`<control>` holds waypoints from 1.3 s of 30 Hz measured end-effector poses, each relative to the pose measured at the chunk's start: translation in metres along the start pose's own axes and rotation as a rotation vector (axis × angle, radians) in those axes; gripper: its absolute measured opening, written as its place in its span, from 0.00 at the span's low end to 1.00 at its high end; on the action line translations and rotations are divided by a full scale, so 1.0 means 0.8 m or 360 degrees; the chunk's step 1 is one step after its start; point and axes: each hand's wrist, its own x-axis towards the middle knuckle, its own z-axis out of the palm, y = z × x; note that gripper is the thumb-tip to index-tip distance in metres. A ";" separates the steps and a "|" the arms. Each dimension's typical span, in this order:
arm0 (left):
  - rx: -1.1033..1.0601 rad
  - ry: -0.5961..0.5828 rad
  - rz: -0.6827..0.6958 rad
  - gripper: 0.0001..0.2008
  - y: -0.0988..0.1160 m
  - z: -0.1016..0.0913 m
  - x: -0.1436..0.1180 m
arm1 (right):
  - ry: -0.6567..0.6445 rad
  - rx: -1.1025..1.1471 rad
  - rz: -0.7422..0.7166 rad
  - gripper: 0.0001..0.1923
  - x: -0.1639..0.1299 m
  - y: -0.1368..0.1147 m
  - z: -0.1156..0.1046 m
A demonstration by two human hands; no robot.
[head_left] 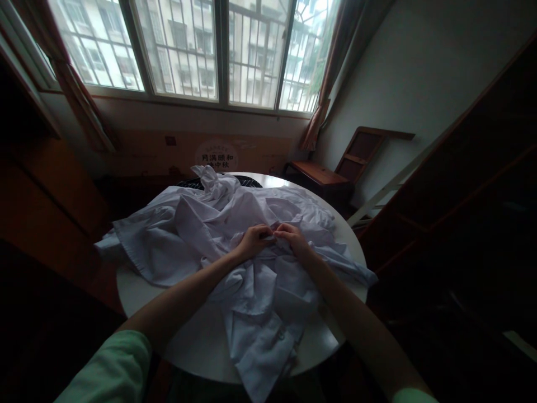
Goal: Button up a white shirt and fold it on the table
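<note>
Green sleeve (113,369) nearest; both hands' (274,238) grip pinches white shirt (251,280); box lettering unreadable.

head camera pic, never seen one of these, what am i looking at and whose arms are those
The single picture comes from a camera worn on a person's head, looking forward and down, so the two bare arms reaching in from the bottom are the wearer's own. There is no machine here, only hands.

In front of the person is a round white table. Spread over it is a crumpled white shirt, part of it hanging over the near edge. The left hand and the right hand meet at the middle of the cloth, both pinching it at nearly the same spot. What exactly sits between the fingers is too small to tell.

Behind the table are a barred window and a wooden chair by the wall.
</note>
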 end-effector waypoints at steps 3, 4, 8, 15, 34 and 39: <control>0.0019 -0.0006 -0.0013 0.07 0.000 0.001 0.000 | 0.0011 -0.0038 -0.0050 0.09 0.004 0.004 0.001; 0.0026 -0.0006 -0.0020 0.07 -0.001 0.001 0.000 | 0.0015 -0.0053 -0.0077 0.09 0.005 0.005 0.001; 0.0048 -0.0008 -0.0020 0.08 0.000 0.002 0.001 | 0.0046 -0.0104 -0.0128 0.08 0.010 0.009 0.002; 0.0057 0.0007 0.0002 0.07 0.000 0.001 0.002 | 0.0131 -0.0044 -0.0112 0.09 0.005 0.008 0.000; 0.1134 -0.0223 -0.0109 0.02 0.053 -0.109 0.026 | 0.0431 -0.1706 -0.0062 0.08 -0.036 -0.081 -0.094; 0.1609 -0.0558 -0.0282 0.06 0.076 -0.110 0.020 | 0.0229 -0.2369 0.0119 0.17 -0.051 -0.096 -0.063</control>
